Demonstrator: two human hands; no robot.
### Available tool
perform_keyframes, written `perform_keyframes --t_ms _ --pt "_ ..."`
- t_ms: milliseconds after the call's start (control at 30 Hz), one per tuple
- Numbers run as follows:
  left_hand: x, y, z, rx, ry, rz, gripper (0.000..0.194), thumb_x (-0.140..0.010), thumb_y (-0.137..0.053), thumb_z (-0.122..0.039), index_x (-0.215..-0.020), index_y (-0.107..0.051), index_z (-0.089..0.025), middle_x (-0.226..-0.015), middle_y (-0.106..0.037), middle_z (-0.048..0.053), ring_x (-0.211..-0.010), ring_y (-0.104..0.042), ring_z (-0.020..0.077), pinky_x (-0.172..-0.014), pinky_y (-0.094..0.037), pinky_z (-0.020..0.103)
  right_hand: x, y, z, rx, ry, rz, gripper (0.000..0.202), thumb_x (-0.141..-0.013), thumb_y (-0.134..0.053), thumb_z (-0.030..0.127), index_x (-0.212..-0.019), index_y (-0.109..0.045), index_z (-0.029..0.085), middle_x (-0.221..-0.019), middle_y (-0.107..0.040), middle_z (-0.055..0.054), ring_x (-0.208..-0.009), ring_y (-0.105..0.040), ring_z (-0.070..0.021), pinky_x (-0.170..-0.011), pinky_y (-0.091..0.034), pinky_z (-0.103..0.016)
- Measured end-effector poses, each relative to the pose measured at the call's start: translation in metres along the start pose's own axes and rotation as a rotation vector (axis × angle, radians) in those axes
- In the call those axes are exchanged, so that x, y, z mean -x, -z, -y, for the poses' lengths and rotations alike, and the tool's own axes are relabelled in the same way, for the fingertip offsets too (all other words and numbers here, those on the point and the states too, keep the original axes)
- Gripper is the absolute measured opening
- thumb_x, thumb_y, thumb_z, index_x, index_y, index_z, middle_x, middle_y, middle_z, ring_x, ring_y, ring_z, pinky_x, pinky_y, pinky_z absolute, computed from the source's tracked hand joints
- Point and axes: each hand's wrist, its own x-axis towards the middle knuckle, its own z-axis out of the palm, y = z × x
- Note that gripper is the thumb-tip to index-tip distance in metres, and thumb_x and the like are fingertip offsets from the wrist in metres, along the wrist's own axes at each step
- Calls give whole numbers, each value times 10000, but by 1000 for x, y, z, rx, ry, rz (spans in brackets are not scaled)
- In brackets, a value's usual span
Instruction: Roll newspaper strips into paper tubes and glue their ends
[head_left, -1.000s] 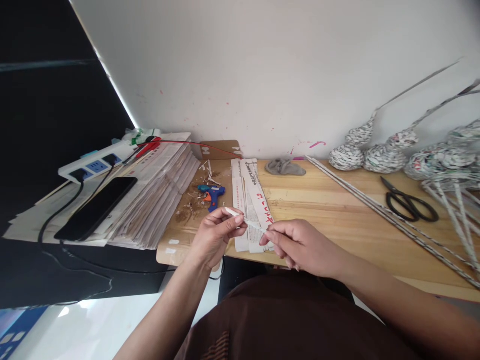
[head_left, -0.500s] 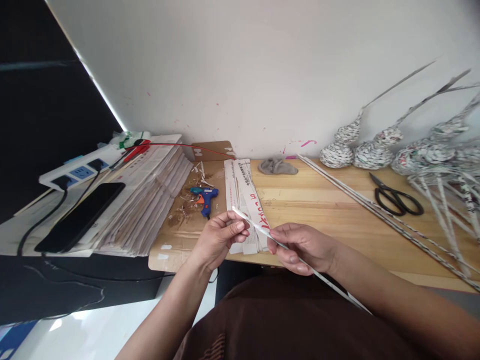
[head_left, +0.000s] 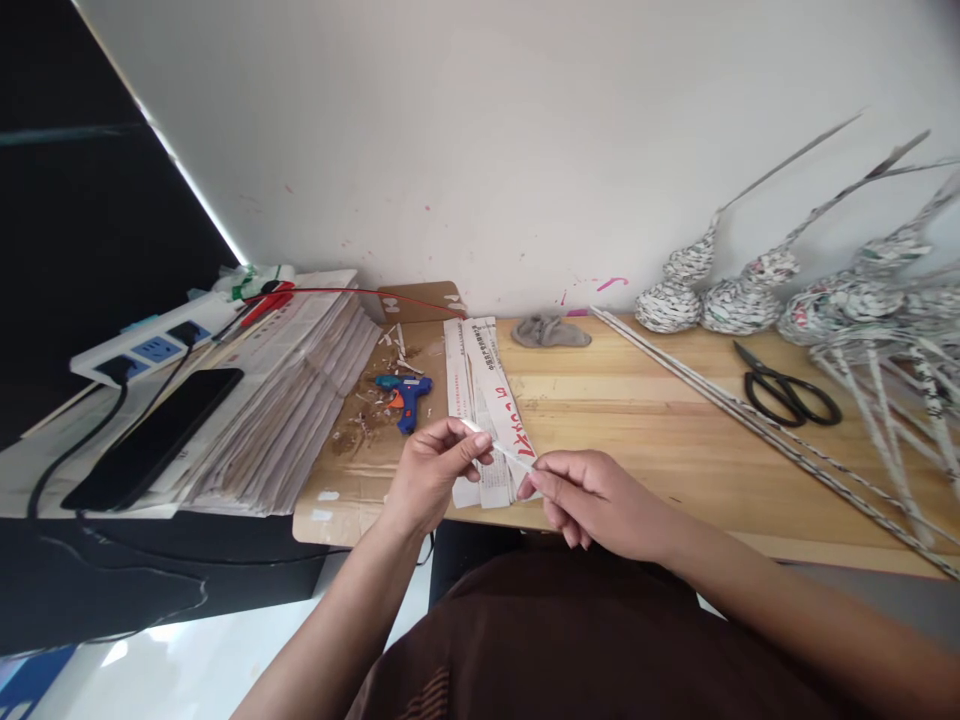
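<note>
Between my two hands runs a thin white rolled paper stick point(head_left: 512, 457), held above the front of the table. My left hand point(head_left: 435, 468) pinches it near its upper left end, thumb on top. My right hand point(head_left: 600, 500) grips it lower down between thumb and fingers; the part beyond that hand is hidden. Beneath the stick lie printed paper strips point(head_left: 491, 375), some with red lettering. Just left of them a blue glue gun point(head_left: 411, 398) rests on a stained cardboard sheet point(head_left: 352, 490).
At left, a tall paper stack point(head_left: 300, 390) carries a black phone point(head_left: 154, 435) and a power strip point(head_left: 150, 345). A grey cloth point(head_left: 551, 331) lies by the wall. To the right are long paper sticks point(head_left: 720, 408), black scissors point(head_left: 787, 392) and several woven paper gourds point(head_left: 739, 300).
My right hand has turned over and shifted slightly left along the stick, its thumb now on top. The stick's long tail below that hand no longer shows. My left hand keeps its pinch.
</note>
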Motion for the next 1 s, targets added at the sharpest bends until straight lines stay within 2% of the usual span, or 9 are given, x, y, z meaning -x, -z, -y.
perform_keyframes --t_ms 67,200,367,467,600,733,800,933,1000 --pt "0 0 1 -28 -25 26 174 -694 -759 -261 -693 -638 -136 -624 -653 28 -541 -571 88 -471 -436 166 2 3 0 -67 -56 74 391 -910 -450 493 -912 -622 143 -562 -535 29 -396 -490 -50 -358 -380 -143" --pt "-1 5 0 -134 -74 88 144 -695 -753 -264 -749 -675 -155 -677 -680 44 -602 -617 132 -494 -475 198 2 12 -1 -448 -145 239 348 -882 -511 456 -831 -620 130 -458 -456 62 -308 -413 -54 -296 -300 -155" --pt "-4 16 -8 -427 -227 22 275 -661 -777 -217 -930 -732 -180 -816 -702 58 -712 -624 130 -620 -498 193 2 17 -5 -625 -167 326 284 -873 -539 377 -789 -618 117 -425 -442 65 -291 -389 -57 -289 -293 -158" --pt "-4 18 -9 -351 -128 132 384 -672 -769 -215 -1050 -705 -193 -851 -700 61 -760 -632 149 -610 -495 206 1 16 -9 -639 -165 332 286 -876 -536 375 -793 -617 114 -424 -448 64 -291 -396 -58 -290 -297 -158" --pt "-2 10 -4 -93 -7 198 198 -704 -746 -231 -886 -711 -163 -795 -691 57 -730 -638 145 -535 -465 187 -2 14 -12 -616 -174 339 310 -870 -536 416 -806 -605 120 -423 -439 71 -285 -382 -61 -284 -289 -167" --pt "-4 0 0 -44 7 107 143 -713 -743 -244 -780 -687 -131 -653 -657 35 -590 -585 93 -480 -419 158 2 10 -6 -355 -174 266 403 -884 -470 511 -889 -594 128 -489 -485 54 -324 -419 -68 -309 -299 -179" --pt "-5 0 0 -67 -14 41 145 -718 -741 -253 -745 -677 -126 -641 -651 29 -569 -569 81 -473 -411 153 8 8 -1 -67 -77 124 381 -890 -464 508 -924 -587 150 -584 -545 29 -400 -469 -73 -373 -344 -188" --pt "-7 4 3 -96 -33 -61 163 -720 -740 -275 -767 -678 -132 -658 -648 18 -611 -590 94 -495 -435 160 25 11 5 604 239 -258 253 -942 -423 345 -879 -608 185 -779 -627 -26 -686 -566 -132 -643 -415 -251" --pt "-8 5 6 -113 -29 -62 181 -721 -738 -283 -813 -687 -136 -689 -660 21 -644 -607 106 -526 -461 173 35 14 4 792 266 -324 270 -962 -368 297 -914 -613 195 -829 -648 -46 -754 -582 -160 -692 -404 -272"
